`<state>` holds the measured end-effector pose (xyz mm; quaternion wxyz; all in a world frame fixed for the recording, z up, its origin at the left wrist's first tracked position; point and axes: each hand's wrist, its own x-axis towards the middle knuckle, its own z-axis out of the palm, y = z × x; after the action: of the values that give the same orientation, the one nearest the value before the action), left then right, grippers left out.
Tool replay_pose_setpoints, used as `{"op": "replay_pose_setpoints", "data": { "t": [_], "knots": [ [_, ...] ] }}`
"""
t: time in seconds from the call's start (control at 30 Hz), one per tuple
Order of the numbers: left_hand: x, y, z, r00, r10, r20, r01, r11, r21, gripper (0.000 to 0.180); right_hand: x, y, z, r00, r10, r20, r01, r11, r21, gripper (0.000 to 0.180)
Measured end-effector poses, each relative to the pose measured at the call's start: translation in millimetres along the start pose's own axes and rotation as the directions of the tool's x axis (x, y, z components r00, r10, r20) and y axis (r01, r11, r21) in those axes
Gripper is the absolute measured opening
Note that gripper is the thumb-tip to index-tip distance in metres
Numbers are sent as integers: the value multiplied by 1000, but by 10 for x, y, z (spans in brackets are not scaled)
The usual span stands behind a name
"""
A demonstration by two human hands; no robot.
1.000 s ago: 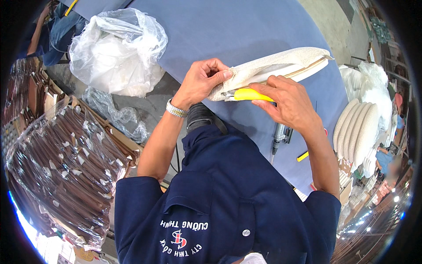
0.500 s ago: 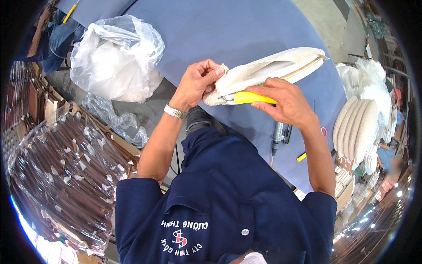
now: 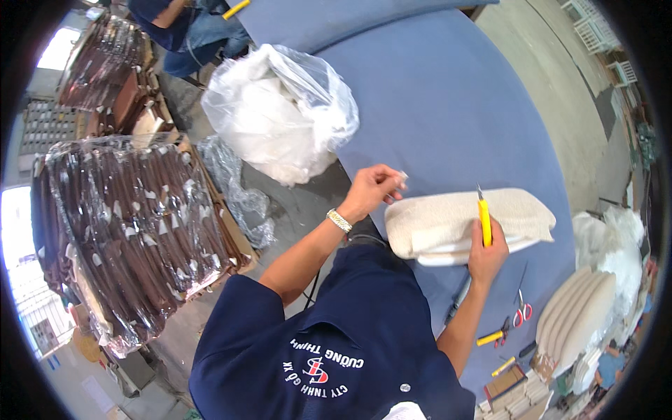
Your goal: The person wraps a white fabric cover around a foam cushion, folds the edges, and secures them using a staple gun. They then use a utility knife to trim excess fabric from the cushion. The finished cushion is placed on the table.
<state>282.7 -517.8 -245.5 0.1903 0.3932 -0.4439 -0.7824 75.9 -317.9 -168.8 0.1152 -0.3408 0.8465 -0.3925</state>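
Note:
A cream fabric-covered cushion (image 3: 437,218) lies across the blue tabletop, its long side toward me and a white layer showing along the near edge. My right hand (image 3: 490,257) is closed around a yellow utility knife (image 3: 486,225), blade pointing away from me and raised over the cushion. Just past the cushion's left end is my left hand (image 3: 374,190), thumb and fingers pinched on a small pale scrap (image 3: 402,176). Whether the left fingers touch the cushion, I cannot tell.
Left of the blue table (image 3: 448,98) stands a clear bag of white stuffing (image 3: 269,112). Plastic-wrapped brown pieces (image 3: 140,231) are stacked at far left. At right lie red-handled scissors (image 3: 522,315), yellow-handled cutters (image 3: 492,337) and several stacked cushions (image 3: 570,315).
The knife has come away from the cushion's left end and now points upward. My left hand has let go of the cushion and holds a scrap. The view has shifted.

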Motion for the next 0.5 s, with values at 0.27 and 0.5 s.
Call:
{"op": "replay_pose_setpoints", "data": {
  "t": [0.27,0.5],
  "knots": [
    [577,737,-1858,784,193,-591,-212,977,37,40,-156,58,120,974,-82,-212,87,996,12,17],
    [865,859,-1986,788,421,-449,-68,784,617,69,-12,71,165,971,-96,-217,106,994,35,19]
  ]
}}
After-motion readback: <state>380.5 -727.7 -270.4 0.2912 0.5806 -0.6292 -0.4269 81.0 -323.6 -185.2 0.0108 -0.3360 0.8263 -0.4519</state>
